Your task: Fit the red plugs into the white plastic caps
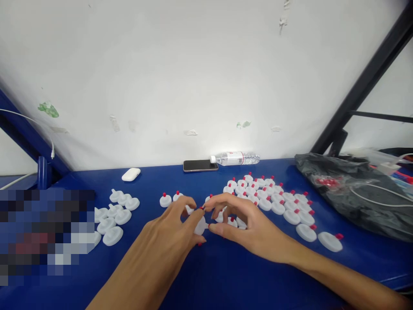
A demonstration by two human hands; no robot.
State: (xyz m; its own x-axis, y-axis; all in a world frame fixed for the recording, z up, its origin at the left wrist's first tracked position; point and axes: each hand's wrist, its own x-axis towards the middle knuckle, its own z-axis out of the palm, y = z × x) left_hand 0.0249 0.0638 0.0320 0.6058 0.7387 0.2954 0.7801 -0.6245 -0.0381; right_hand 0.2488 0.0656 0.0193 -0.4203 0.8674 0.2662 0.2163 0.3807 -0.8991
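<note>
While a white piece (199, 227) is pinched mid-frame by left hand (176, 227) and right hand (243, 219) fingers, red-tipped pieces (278, 208) seem finished, lower right; plain pieces (112, 236) are left, lower left.

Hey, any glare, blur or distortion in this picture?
Head view: a bright glow on the wall just above the bottle; a pixelated patch blots out part of the lower left; the rightmost white piece looks stretched, perhaps by the wide lens; the held white piece, partly covered by fingers, looks soft.
</note>
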